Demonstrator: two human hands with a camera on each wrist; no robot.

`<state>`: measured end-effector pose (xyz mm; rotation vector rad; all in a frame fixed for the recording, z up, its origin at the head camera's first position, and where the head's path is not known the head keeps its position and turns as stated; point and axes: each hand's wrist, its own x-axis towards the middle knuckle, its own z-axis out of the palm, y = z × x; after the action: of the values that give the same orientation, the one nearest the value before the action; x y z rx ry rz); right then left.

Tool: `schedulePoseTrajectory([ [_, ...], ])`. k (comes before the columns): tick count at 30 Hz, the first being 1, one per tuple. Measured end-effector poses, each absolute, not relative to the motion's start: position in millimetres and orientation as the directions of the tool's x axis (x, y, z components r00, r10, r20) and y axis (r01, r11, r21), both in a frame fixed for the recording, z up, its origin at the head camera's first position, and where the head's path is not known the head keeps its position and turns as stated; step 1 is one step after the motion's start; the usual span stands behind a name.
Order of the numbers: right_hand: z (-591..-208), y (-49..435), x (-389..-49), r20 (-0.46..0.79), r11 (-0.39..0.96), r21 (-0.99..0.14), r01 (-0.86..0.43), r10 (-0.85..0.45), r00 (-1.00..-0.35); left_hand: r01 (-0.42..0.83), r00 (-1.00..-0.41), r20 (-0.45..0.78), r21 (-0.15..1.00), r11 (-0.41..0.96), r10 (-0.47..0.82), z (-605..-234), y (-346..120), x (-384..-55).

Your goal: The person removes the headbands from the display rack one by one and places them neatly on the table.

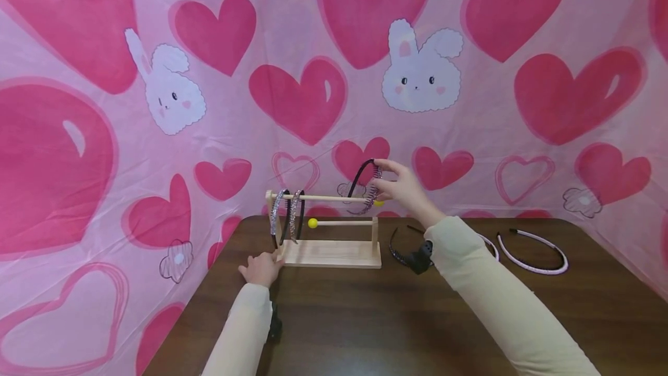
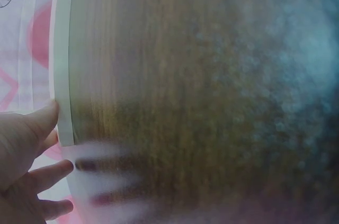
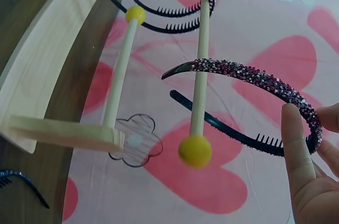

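Observation:
My right hand [image 1: 399, 187] pinches a glittery purple-and-silver headband [image 3: 254, 78] with comb teeth by its top. Its two arms straddle the upper rod [image 3: 199, 107] of a wooden stand [image 1: 334, 254], near the yellow ball [image 3: 195, 151] at the rod's end. Two more sparkly headbands, a silver one [image 1: 276, 213] and a rose-toned one [image 1: 294, 213], hang side by side near the upper rod's left end. Down at the base's left corner, my left hand [image 1: 261, 268] grips the wood between thumb and fingers, with its other fingers spread, as the left wrist view shows.
Below, a shorter rod [image 1: 344, 223] with a yellow ball [image 1: 312, 223] carries nothing. Right of the stand lie a dark toothed headband [image 1: 395, 248] and a pale pink headband [image 1: 537, 268]; another light headband [image 1: 492, 245] is partly behind my right sleeve. A heart-patterned cloth hangs behind the brown table [image 1: 334, 318].

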<state>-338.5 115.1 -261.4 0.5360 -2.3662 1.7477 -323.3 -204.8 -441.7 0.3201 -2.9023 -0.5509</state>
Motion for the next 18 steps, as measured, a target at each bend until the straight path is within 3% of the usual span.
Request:
schedulePoseTrajectory([
  [18, -272, 162, -332, 0.348, 0.209, -0.9, -0.382, -0.18, -0.92, -0.174, -0.961, 0.137, 0.372, 0.912, -0.239, -443, -206, -324],
])
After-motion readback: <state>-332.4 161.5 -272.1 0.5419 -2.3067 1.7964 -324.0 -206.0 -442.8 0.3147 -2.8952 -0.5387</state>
